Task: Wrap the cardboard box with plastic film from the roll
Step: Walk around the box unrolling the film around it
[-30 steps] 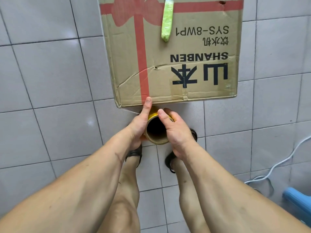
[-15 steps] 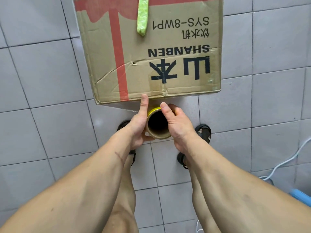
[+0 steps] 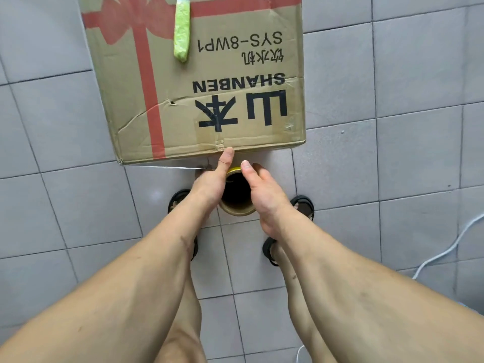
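Note:
A brown cardboard box (image 3: 199,82) with a red ribbon print and black lettering stands on the tiled floor ahead of me. Just below its near edge I hold the film roll (image 3: 237,197) upright, its open cardboard core facing me. My left hand (image 3: 209,183) grips the roll's left side, thumb tip touching the box's bottom edge. My right hand (image 3: 264,191) grips the right side. A thin taut line of plastic film (image 3: 162,167) runs from the roll to the box's near left corner.
A green-handled knife (image 3: 181,32) lies on top of the box. My feet in black sandals (image 3: 303,205) stand under the roll. A white cable (image 3: 445,251) curls on the floor at the right. Grey tiles (image 3: 65,200) surround the box.
The roll and both hands have shifted right along the box's near edge, from near the red stripe to about its middle. The film now stretches from the left corner.

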Demonstrator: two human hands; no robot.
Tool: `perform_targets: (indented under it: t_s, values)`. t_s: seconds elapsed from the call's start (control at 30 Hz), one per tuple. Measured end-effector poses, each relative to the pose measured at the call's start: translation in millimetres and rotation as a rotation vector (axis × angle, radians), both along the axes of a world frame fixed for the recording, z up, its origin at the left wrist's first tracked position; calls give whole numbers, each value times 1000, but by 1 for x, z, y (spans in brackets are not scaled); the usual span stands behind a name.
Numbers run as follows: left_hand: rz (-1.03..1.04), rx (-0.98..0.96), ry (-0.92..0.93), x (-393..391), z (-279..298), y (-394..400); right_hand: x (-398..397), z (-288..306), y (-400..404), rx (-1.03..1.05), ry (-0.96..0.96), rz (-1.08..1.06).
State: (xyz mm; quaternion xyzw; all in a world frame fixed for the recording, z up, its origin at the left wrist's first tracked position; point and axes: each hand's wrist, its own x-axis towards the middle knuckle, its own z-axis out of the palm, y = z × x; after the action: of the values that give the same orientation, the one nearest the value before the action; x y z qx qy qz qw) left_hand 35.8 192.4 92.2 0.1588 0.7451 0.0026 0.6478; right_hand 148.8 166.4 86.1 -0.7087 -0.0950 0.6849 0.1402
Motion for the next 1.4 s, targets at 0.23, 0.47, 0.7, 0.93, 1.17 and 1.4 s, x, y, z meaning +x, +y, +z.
perform_targets:
  t_s: [0.23,0.47,0.7,0.93,1.17,1.4]
  values:
    - [290,-59,-145,20,-10,-18,28,-2,10,50,-28,91]
    - [344,37,-44,49,-10,-18,46,3,8,-18,0,69]
    - [153,7,-105,52,-2,-17,54,4,10,-1,-16,48]
    - [257,-23,-210,54,-10,-13,65,-1,9,-1,-11,13]
    - [179,17,-125,65,-23,-22,75,-6,-7,-26,1,17]
    - [278,-11,-239,88,-22,-32,103,-8,0,54,-18,98]
